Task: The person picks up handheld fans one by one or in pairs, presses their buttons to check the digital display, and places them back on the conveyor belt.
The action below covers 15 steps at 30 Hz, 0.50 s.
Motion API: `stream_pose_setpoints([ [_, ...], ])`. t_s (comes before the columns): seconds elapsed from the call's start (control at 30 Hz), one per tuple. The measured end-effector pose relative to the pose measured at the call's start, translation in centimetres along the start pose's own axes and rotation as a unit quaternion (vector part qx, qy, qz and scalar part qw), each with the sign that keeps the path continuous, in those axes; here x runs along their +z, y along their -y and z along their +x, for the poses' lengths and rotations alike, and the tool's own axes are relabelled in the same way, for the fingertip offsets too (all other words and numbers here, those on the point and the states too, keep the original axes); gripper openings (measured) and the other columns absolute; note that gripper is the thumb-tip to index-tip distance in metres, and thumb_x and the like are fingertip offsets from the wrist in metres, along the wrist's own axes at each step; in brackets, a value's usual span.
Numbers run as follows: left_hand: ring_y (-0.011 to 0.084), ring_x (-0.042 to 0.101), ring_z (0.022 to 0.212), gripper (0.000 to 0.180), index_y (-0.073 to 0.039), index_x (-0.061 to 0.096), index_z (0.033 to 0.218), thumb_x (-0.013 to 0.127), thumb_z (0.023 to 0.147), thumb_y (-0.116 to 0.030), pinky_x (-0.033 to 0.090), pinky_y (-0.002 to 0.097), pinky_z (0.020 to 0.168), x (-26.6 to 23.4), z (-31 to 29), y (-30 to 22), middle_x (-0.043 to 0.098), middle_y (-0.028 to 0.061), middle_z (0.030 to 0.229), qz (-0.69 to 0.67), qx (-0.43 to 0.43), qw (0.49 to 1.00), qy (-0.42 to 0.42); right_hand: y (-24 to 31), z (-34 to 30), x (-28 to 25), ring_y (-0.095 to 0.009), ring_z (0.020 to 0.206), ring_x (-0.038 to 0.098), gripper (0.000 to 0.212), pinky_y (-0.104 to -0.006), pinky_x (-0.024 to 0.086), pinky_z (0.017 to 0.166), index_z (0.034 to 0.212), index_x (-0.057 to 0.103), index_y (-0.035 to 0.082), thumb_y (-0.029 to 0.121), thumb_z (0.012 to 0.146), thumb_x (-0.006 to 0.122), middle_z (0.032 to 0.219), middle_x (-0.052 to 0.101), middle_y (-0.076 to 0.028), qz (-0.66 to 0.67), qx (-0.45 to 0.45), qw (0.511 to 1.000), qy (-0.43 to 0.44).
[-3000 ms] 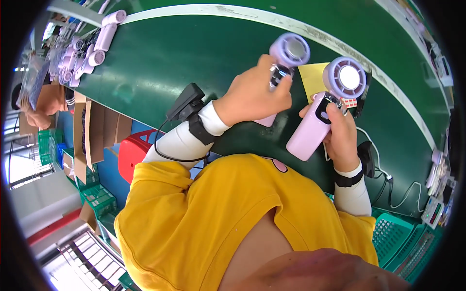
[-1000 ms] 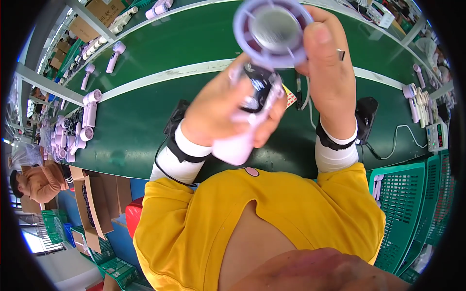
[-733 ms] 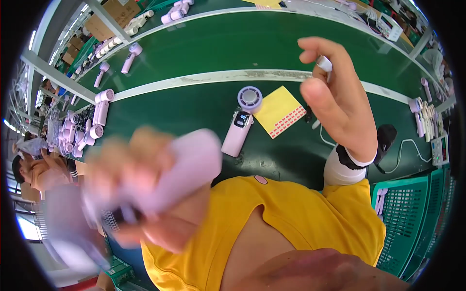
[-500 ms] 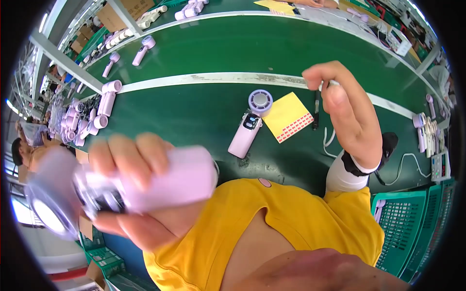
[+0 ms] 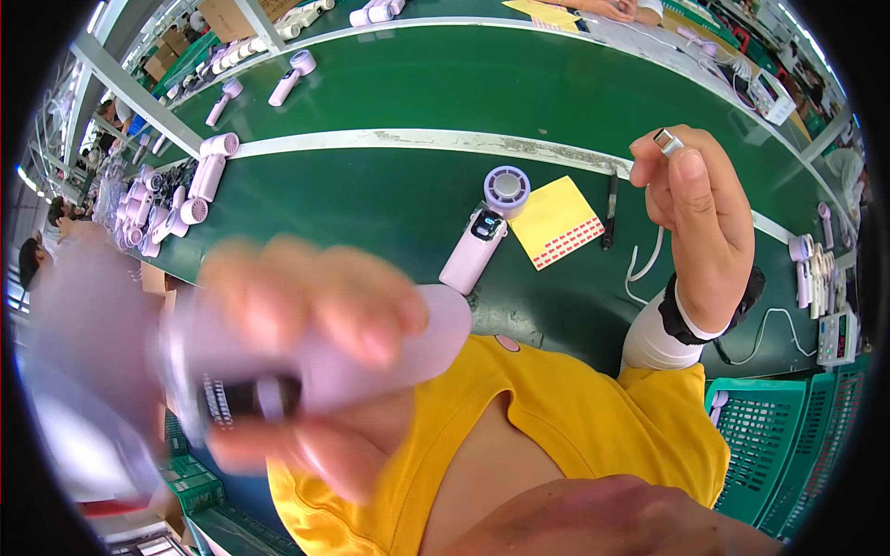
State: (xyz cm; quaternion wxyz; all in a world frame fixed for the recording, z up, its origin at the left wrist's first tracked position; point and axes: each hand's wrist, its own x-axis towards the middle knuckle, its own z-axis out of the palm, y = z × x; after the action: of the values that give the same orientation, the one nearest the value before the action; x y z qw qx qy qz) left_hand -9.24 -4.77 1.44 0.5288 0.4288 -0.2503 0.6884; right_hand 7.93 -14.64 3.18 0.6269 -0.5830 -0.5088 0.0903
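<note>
Close to the camera, my left hand (image 5: 311,292) is closed around a pink handheld fan (image 5: 431,324). Its purple-grey head points left, and a dark display shows on its body; both are smeared by motion. At the right, my right hand (image 5: 705,208) is raised above the bench, pinching the metal plug of a white cable (image 5: 667,142) between thumb and fingers. Between the hands, a second pink handheld fan (image 5: 475,248) lies on the green bench with its display lit. A yellow sheet with red-marked stickers (image 5: 553,218) touches its head, and a black pen (image 5: 609,211) lies beside the sheet.
Pink fans are heaped (image 5: 153,204) at the bench's left. More fans (image 5: 812,269) and a small white meter (image 5: 837,336) stand at the right, above green baskets (image 5: 765,408). A white strip (image 5: 399,139) crosses the bench. A co-worker's hands (image 5: 616,8) rest at the far side.
My left hand has brought its fan slightly right and nearer the camera. My right hand has shifted right and turned, so the cable plug now shows plainly.
</note>
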Motion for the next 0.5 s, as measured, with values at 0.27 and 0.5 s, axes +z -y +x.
stream_pose_setpoints([
  [0.27, 0.0191, 0.051, 0.076, 0.037, 0.001, 0.033, 0.109, 0.051, 0.083, -0.02, 0.041, 0.0242, 0.058, -1.7, 1.1, 1.7, 0.045, 0.0138, 0.1, 0.053, -0.027, 0.998, 0.009, -0.3, 0.0, 0.9, -0.004, 0.062, 0.04, 0.025, -0.017, 0.033, 0.057, 0.091, 0.052, -0.001, 0.022, 0.092, 0.042, 0.076, 0.051, -0.001, 0.015, -0.024, 0.998, -0.047],
  [0.5, 0.0279, 0.057, 0.059, 0.049, 0.01, 0.026, 0.117, 0.028, 0.088, -0.029, 0.049, 0.0284, 0.051, -1.8, 4.8, 5.6, 0.048, 0.0291, 0.084, -0.109, -0.525, 0.841, 0.076, -0.5, 0.3, 1.1, -0.005, 0.06, 0.041, 0.027, -0.0182, 0.034, 0.055, 0.081, 0.051, -0.001, 0.022, 0.093, 0.04, 0.069, 0.049, -0.001, -0.036, -0.096, 0.993, -0.057],
])
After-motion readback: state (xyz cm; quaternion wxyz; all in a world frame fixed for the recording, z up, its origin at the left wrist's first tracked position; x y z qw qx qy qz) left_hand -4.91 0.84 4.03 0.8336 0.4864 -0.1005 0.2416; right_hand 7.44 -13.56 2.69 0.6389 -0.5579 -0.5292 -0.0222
